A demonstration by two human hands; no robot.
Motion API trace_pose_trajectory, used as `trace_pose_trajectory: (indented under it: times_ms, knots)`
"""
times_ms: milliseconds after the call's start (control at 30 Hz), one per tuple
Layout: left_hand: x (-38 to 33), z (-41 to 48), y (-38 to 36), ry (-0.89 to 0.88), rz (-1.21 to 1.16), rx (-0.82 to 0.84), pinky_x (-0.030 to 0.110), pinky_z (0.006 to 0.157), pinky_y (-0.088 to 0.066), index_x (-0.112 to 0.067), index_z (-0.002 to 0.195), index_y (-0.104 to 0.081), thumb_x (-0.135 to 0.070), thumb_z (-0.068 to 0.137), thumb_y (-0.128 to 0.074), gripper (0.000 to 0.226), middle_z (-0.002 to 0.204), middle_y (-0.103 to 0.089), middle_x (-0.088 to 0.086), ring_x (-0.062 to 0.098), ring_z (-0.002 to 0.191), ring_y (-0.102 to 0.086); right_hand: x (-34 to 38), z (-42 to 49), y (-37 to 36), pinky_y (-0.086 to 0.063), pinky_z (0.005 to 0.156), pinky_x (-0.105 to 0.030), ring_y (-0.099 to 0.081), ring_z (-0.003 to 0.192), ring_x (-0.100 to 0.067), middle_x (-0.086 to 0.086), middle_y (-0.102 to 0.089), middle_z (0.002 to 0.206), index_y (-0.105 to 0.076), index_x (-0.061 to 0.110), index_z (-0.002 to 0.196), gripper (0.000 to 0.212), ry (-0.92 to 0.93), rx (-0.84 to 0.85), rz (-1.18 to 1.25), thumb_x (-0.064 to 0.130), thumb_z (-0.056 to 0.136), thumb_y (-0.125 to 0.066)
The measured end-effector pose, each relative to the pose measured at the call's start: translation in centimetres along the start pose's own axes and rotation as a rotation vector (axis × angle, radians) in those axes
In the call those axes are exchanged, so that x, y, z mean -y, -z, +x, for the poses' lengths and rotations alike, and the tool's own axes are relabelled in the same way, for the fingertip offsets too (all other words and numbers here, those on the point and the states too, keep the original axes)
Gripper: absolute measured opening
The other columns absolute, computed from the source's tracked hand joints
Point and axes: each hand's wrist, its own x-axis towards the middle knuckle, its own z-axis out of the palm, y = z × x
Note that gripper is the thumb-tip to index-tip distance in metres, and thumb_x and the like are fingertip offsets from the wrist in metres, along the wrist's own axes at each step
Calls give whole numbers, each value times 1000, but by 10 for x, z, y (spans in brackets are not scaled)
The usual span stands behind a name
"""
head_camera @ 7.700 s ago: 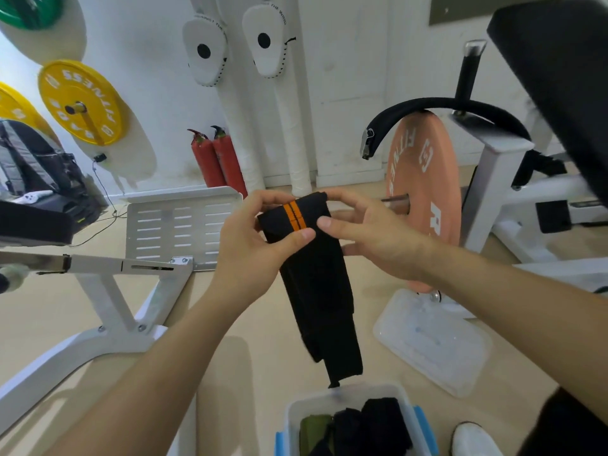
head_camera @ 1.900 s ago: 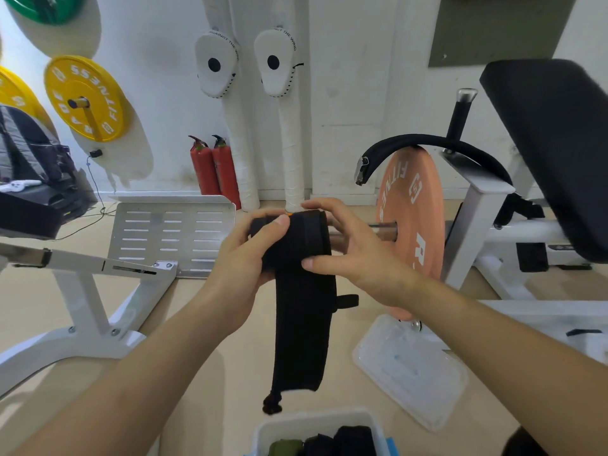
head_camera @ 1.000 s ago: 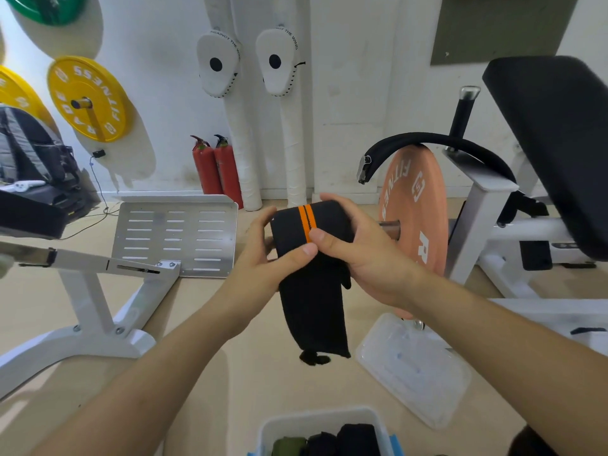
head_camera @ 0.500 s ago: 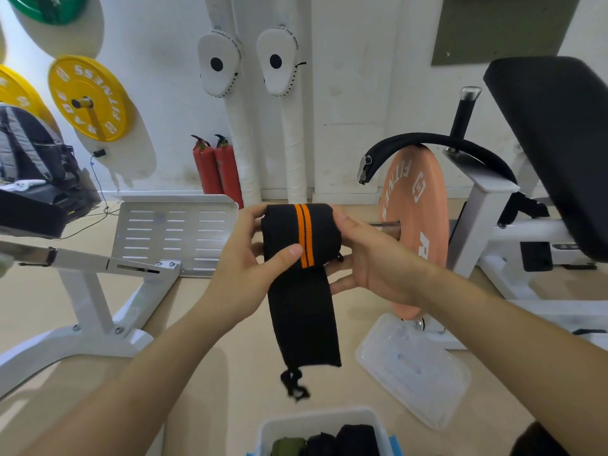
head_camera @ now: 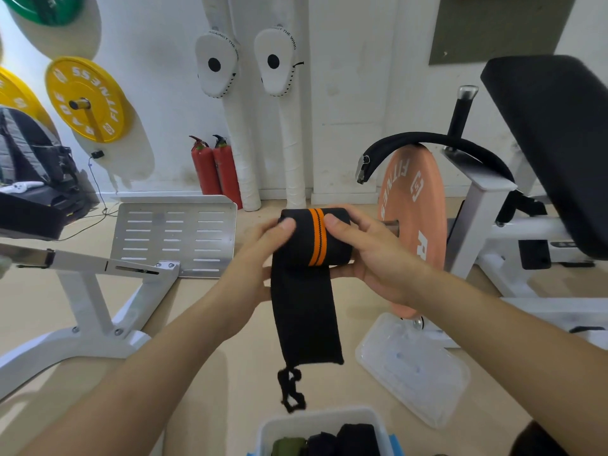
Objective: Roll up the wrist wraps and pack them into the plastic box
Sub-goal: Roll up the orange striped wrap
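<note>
Nearest me, the plastic box (head_camera: 317, 419) sits on the floor (head_camera: 246, 390) with rolled wraps (head_camera: 357, 437) inside. Above it dangles the thumb loop (head_camera: 291, 388), ending the loose tail of the black wrist wrap (head_camera: 307, 301). Higher up, the left hand (head_camera: 260, 258) and right hand (head_camera: 378, 258) clamp the half-made roll, thumbs (head_camera: 284, 225) either side of its orange stripes. If either thumb eases, I reckon the springy coil slackens. An uneven pull could skew it, or trap the loop.

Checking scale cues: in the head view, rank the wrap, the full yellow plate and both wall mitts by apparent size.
1. wrap, though nearest the camera
2. full yellow plate
3. Smallest, alike: left mitt, right mitt
</note>
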Motion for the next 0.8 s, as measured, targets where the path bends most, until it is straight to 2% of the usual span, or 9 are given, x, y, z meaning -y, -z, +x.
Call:
trace_pose_trajectory:
  times_ms: [100, 200, 400, 467, 533, 633, 700, 733, 800]
  knots:
    - [0, 2, -1, 118, -76, -22, 49, 92, -59, -33, 137, -60, -73, 77, -65, 72, 128, -71, 3, 28, 115, -70, -2, -2, -5, -60, 84, -57, -70, 106, -31, -16, -61, 126, -60, 20, 125, 29, 76, -5, -116, 27, 97, -63]
    - [3, 0, -7, 54, -23, -56, 50, 97, -57, -26, 133, -61, -70, 77, -67, 71, 121, -74, 2, 24, 111, -72, -6, -6, -10, -60, 88, -51, -68, 107, -28, -12, -58, 127, -57, 24, 130, 31, 150, 61, -235, 24, 99, -62]
    - [2, -4, -9, -17, -71, -115, 41, 88, -59, -22, 130, -58, -51, 75, -73, 63, 123, -71, 11, 24, 108, -73, -5, -10, -14, -50, 106, -31, -60, 120, -9, 17, -62, 121, -47, 33, 145, 49, 197, 108, -381, 23, 99, -61]
    - [2, -5, -12, -38, -146, -105, 37, 83, -58, -21, 131, -58, -46, 77, -75, 63, 123, -71, 12, 24, 107, -73, -5, -12, -22, -47, 100, -17, -57, 120, 5, 36, -62, 114, -37, 37, 150, 54, 183, 117, -329, 21, 102, -56]
    - [2, -6, -13, -69, -204, -93, 34, 79, -59, -22, 133, -56, -42, 79, -77, 61, 125, -71, 11, 23, 107, -74, -9, -14, -28, -45, 96, -11, -56, 119, 13, 42, -60, 117, -27, 43, 153, 61, 171, 123, -251, 23, 102, -54]
    - [1, -7, -10, -111, -231, -70, 28, 73, -59, -23, 134, -56, -37, 77, -75, 62, 126, -69, 13, 23, 104, -74, -11, -17, -29, -46, 98, -13, -55, 124, 8, 29, -58, 133, -13, 48, 156, 78, 155, 168, -209, 35, 94, -57]
    - [1, -6, -5, -173, -165, -50, 26, 74, -59, -25, 132, -57, -35, 80, -77, 57, 127, -68, 12, 23, 106, -73, -9, -15, -28, -48, 100, -16, -55, 120, 13, 43, -55, 126, -16, 48, 156, 75, 149, 185, -208, 39, 93, -56]
    - [2, -5, -3, -217, -96, -49, 25, 76, -58, -28, 130, -58, -35, 82, -81, 54, 127, -67, 11, 24, 109, -71, -7, -14, -28, -50, 103, -25, -57, 120, 11, 45, -54, 124, -23, 50, 154, 68, 142, 166, -183, 44, 94, -55]
    - [4, -4, 0, -307, 49, -64, 26, 79, -58, -33, 129, -58, -34, 80, -81, 54, 127, -61, 9, 23, 112, -68, -3, -10, -24, -53, 103, -47, -60, 124, -7, 30, -54, 137, -36, 54, 147, 57, 87, 104, -71, 56, 94, -55]
